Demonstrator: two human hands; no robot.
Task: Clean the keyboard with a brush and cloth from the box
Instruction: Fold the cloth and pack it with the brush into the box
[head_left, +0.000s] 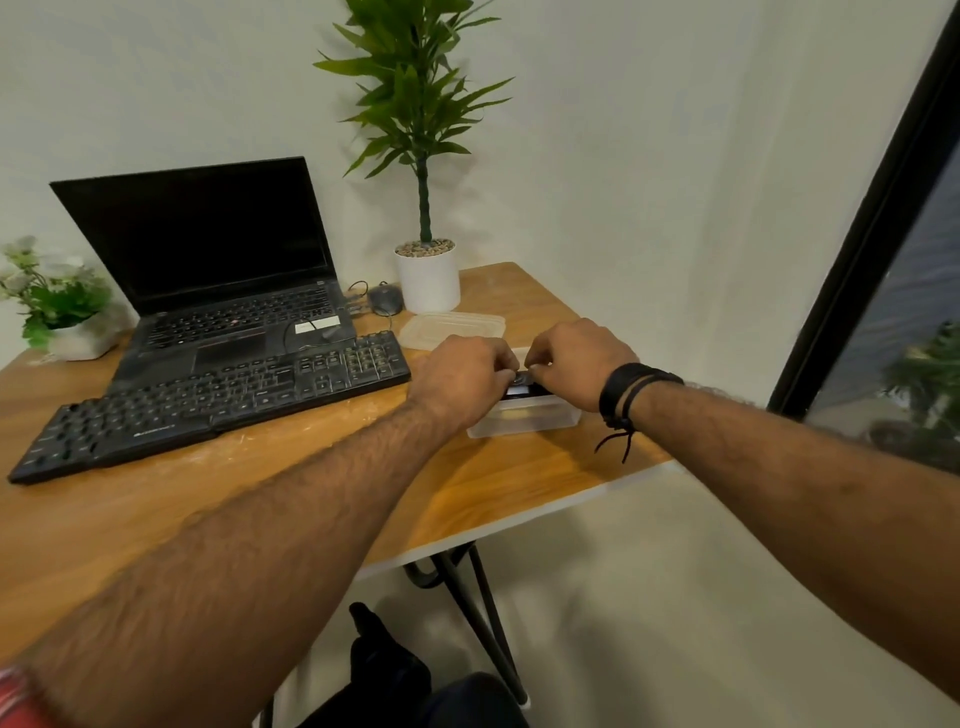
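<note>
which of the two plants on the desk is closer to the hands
The tall green plant in the white round pot, behind the clear plastic lid. The small white-flowered plant sits at the far left, beyond the black laptop.

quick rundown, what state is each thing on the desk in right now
box: open, lid off, both hands over it
lid: lying flat on the table behind the box
laptop: open, screen dark
keyboard: flat on the table, untouched, pale dust beside it
mouse: idle beside the plant pot
left hand: fingers curled on a small dark item at the box
right hand: pinching the same item
</note>
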